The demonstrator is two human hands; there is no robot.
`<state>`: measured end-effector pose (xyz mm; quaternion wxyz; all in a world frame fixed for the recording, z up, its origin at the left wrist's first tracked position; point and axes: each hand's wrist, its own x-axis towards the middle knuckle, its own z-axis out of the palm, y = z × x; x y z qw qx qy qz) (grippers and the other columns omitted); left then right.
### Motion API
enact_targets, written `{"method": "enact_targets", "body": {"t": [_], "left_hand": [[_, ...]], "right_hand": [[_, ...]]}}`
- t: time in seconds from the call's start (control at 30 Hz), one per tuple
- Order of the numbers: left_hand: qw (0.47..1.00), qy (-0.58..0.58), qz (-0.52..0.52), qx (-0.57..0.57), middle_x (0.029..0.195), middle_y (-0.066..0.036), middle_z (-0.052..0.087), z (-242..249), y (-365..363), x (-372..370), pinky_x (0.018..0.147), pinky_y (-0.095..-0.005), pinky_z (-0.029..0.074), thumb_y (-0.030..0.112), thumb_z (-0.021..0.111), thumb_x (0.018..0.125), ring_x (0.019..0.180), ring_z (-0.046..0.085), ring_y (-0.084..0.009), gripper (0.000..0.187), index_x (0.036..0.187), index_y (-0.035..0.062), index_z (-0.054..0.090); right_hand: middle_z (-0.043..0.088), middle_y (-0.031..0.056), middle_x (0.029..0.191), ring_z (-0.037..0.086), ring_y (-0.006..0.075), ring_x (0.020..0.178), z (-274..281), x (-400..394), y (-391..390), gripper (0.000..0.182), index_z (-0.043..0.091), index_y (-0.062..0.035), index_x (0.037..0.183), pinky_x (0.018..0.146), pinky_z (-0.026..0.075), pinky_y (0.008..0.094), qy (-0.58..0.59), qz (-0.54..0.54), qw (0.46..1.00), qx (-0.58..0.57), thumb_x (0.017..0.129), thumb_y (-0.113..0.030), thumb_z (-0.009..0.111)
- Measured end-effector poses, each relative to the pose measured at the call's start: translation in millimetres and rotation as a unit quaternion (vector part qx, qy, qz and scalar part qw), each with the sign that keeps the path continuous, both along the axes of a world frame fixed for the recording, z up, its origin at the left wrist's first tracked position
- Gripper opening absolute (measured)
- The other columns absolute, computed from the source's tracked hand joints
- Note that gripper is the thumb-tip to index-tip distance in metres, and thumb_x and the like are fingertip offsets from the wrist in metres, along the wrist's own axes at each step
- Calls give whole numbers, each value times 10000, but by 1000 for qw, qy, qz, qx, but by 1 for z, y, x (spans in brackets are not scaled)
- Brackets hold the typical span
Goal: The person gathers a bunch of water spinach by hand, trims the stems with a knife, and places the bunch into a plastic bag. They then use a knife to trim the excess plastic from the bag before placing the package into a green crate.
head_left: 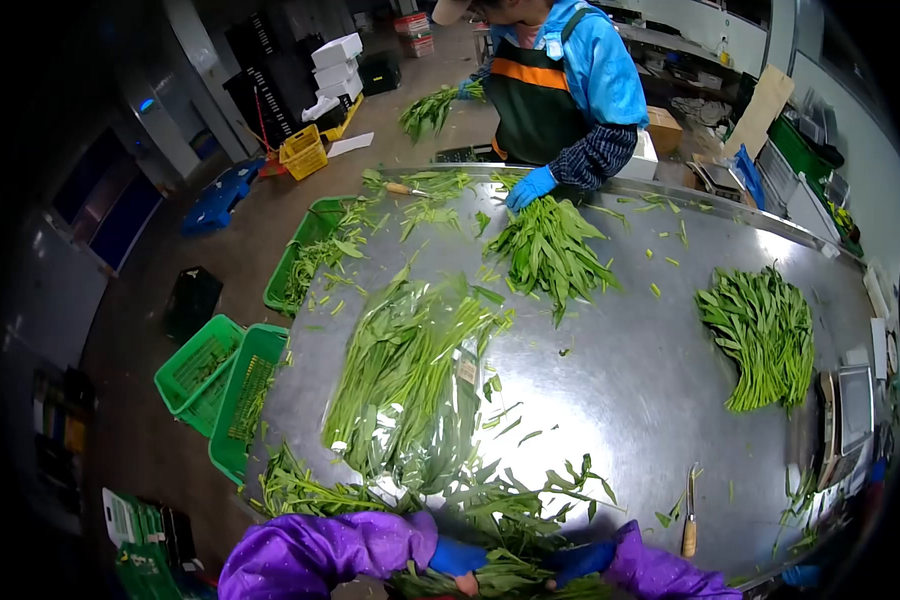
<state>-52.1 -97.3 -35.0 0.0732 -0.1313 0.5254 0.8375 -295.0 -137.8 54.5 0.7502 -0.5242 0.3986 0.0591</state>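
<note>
At the bottom edge, my left hand and my right hand, in blue coverings below purple sleeves, close on leafy greens from either side. Their fingers are partly hidden by leaves and the frame edge. More loose greens lie just beyond my hands. Ahead on the left is a large pile of long-stemmed greens, partly inside clear plastic with a small label. A knife with a wooden handle rests right of my right hand.
Across the metal table, a co-worker's gloved hand touches a bunch of greens. Another bunch lies right, near a scale. A second knife lies at the far edge. Green crates stand left.
</note>
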Motion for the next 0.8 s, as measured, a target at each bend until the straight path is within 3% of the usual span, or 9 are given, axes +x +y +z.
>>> {"method": "enact_targets", "body": {"t": [0.23, 0.3, 0.37, 0.47, 0.5, 0.53, 0.57, 0.63, 0.8], "left_hand": [[997, -57, 1, -47, 1405, -182, 270, 46, -45, 7, 1046, -381, 245, 211, 681, 776, 1263, 306, -277, 828, 1389, 9, 163], [991, -88, 31, -99, 1403, -189, 271, 88, -73, 19, 1045, -387, 249, 217, 693, 768, 1259, 313, -286, 842, 1388, 7, 163], [957, -79, 140, -241, 1380, -188, 305, 134, -109, 43, 1005, -380, 294, 216, 720, 741, 1190, 374, -269, 875, 1394, 37, 167], [737, -73, 394, -544, 1312, -177, 406, 192, -156, 87, 883, -349, 425, 206, 785, 671, 989, 545, -205, 965, 1415, 128, 176], [646, -74, 487, -584, 1311, -181, 400, 190, -168, 114, 949, -382, 378, 217, 811, 623, 1098, 491, -240, 1033, 1419, 141, 157], [620, -3, 622, -478, 1286, -177, 428, 228, -181, 101, 928, -395, 382, 230, 767, 672, 1114, 489, -279, 1022, 1424, 124, 83], [578, 77, 677, -449, 1297, -171, 420, 242, -195, 112, 926, -400, 386, 193, 702, 703, 1131, 480, -283, 943, 1425, 139, 97], [481, 97, 747, -448, 1306, -169, 414, 266, -209, 130, 941, -407, 370, 199, 623, 743, 1146, 472, -290, 848, 1422, 151, 118], [351, 166, 832, -396, 1360, -146, 352, 285, -228, 153, 1005, -416, 280, 214, 602, 766, 1215, 400, -282, 773, 1405, 145, 172]], "right_hand": [[390, 137, 1352, 349, 277, 1258, -28, -6, 39, 760, 363, -96, 1336, 1071, 219, 406, -44, -137, 985, 98, 751, -540, 560], [391, 136, 1352, 348, 274, 1259, -31, -7, 35, 752, 362, -93, 1336, 1069, 222, 404, -45, -150, 981, 112, 753, -522, 565], [391, 135, 1352, 346, 272, 1259, -33, -8, 36, 743, 361, -91, 1337, 1068, 224, 402, -47, -158, 979, 123, 756, -505, 570], [391, 134, 1352, 344, 267, 1260, -34, -8, 34, 731, 359, -87, 1337, 1066, 227, 400, -47, -167, 976, 131, 760, -479, 578], [391, 133, 1352, 343, 266, 1260, -34, -9, 34, 727, 359, -86, 1337, 1065, 228, 399, -48, -170, 975, 131, 761, -470, 581], [391, 133, 1352, 342, 264, 1261, -34, -9, 32, 724, 358, -84, 1338, 1065, 230, 398, -46, -169, 976, 132, 763, -462, 583], [392, 133, 1352, 341, 263, 1261, -34, -10, 33, 720, 358, -83, 1338, 1064, 231, 397, -48, -170, 975, 133, 764, -453, 586], [392, 132, 1352, 340, 260, 1262, -36, -8, 31, 713, 356, -80, 1338, 1063, 233, 395, -48, -169, 975, 135, 767, -436, 591], [392, 130, 1351, 336, 253, 1263, -40, -13, 34, 696, 354, -74, 1339, 1059, 239, 390, -55, -182, 970, 152, 773, -392, 604]]}}
